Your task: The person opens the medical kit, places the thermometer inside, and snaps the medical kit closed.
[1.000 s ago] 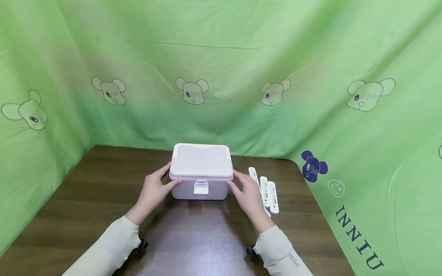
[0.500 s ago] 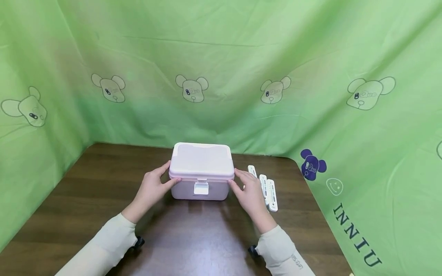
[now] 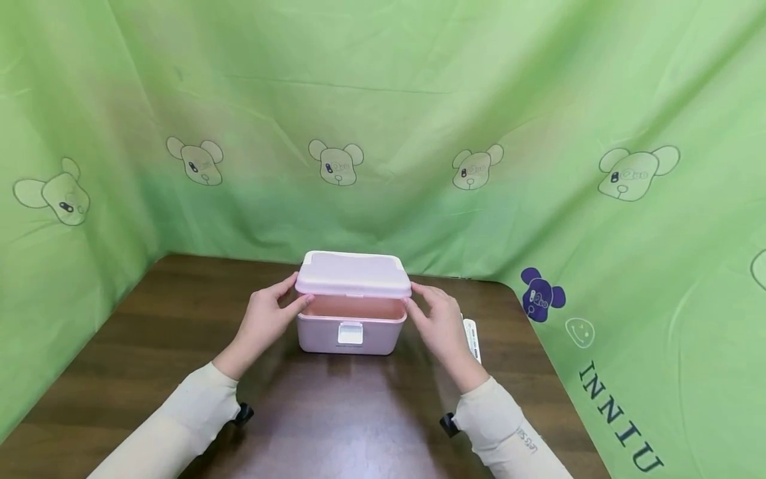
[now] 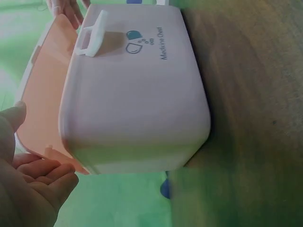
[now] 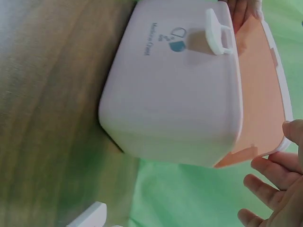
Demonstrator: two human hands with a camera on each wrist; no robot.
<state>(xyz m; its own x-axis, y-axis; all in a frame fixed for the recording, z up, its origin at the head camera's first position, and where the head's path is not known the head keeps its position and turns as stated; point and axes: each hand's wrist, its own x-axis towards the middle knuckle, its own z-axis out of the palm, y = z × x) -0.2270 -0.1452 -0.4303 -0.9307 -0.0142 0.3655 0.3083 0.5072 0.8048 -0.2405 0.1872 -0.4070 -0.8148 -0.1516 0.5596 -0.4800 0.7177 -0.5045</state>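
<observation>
A pale pink medicine chest point(image 3: 320, 336) stands on the table, its lid point(image 3: 353, 274) raised partway at the front. The gap shows a peach-coloured inside, but the floor of the chest is hidden. At the lid's left end my left hand point(image 3: 262, 322) holds the edge between thumb and fingers. My right hand point(image 3: 441, 327) grips the opposite end in the same way. The white latch point(image 4: 97, 34) sticks out from the front wall, free of the lid. "Medicine Chest" is printed below it in both wrist views.
White slotted strips point(image 3: 472, 339) lie to the right of the chest on the brown wooden table point(image 3: 347, 426), partly behind my right hand. A green curtain point(image 3: 395, 219) with bear prints hangs close behind the table and along its sides.
Both hands have moved up with the lid, which was down on the chest and is now raised at the front. My right hand now covers more of the white strips.
</observation>
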